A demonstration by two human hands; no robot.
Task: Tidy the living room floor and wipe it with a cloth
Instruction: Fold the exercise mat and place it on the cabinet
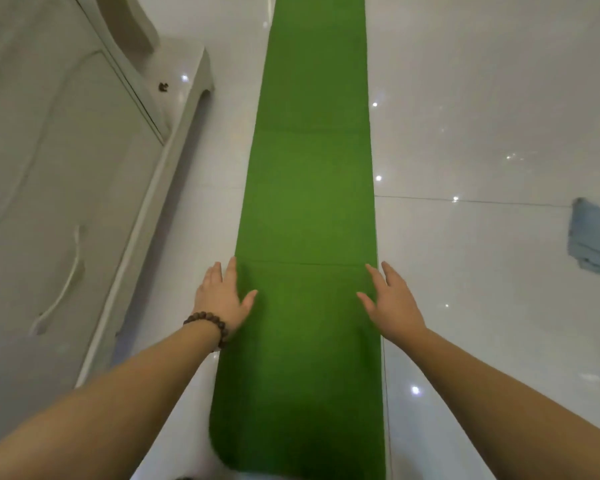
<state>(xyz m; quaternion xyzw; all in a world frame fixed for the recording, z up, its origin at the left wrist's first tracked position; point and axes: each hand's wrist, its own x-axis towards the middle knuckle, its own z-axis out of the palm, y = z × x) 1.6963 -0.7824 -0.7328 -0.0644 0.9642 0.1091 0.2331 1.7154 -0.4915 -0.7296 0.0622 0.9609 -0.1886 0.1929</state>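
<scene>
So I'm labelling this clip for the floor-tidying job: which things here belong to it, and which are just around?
Part of the job:
green mat, laid along the floor
left hand and right hand, flat on the mat's edges
blue cloth, on the tiled floor

Just around:
white cabinet
bead bracelet on the left wrist

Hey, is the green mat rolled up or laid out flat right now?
Laid out flat: the green mat stretches along the floor, with the left hand and right hand at its edges.
</scene>
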